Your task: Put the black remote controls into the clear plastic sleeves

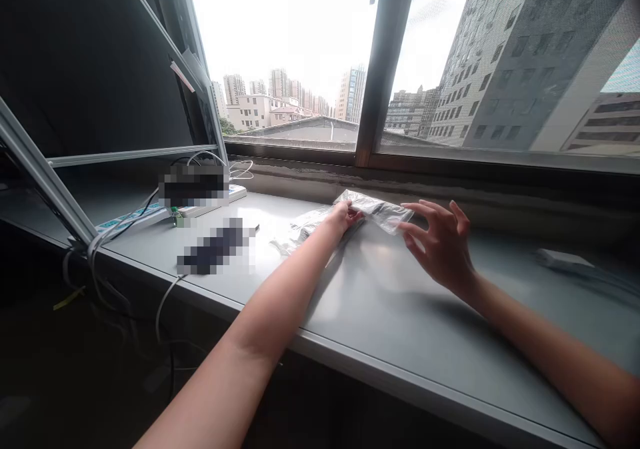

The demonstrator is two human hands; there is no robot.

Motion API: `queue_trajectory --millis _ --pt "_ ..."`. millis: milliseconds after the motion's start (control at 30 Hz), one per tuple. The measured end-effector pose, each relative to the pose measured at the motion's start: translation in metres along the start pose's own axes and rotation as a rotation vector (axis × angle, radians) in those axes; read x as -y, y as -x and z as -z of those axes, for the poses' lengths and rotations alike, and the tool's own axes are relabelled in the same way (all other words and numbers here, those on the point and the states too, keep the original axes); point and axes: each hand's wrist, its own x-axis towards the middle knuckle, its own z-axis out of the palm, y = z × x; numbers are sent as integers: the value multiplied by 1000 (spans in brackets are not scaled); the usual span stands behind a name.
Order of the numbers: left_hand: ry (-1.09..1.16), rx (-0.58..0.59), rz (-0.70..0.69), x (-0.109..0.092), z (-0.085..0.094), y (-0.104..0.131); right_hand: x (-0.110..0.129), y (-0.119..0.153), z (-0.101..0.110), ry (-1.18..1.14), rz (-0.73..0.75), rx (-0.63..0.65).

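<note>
A clear, crinkled plastic bag (380,210) is stretched out above the grey table near the window. My left hand (346,214) reaches forward and grips its left end, fingers closed on the film. At the bag's right end is my right hand (443,242), its fingers spread and curved. Its fingertips meet or overlap the bag's edge, but I see no firm pinch. More crumpled clear plastic (305,228) lies on the table beside my left wrist; whether it belongs to the same bag is unclear.
Left on the table (390,322) are a blurred-out dark object (217,246) with a cable, another blurred item (193,186), and power strips (135,217). A metal frame (45,169) stands at far left. A small pale box (565,260) sits at right. The window (280,56) is behind.
</note>
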Motion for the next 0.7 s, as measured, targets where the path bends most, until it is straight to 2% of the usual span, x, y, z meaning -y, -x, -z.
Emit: queue_trajectory --millis 133,333,533,700 --pt "-37 53 -12 0 0 6 -2 2 -1 11 -49 -17" --pt "-105 194 -17 13 -8 10 -10 4 -8 59 -94 -88" --pt "-219 195 7 20 -15 18 -15 2 -4 145 48 -44" --pt "-291 219 44 24 -15 14 -17 1 -2 191 77 -79"
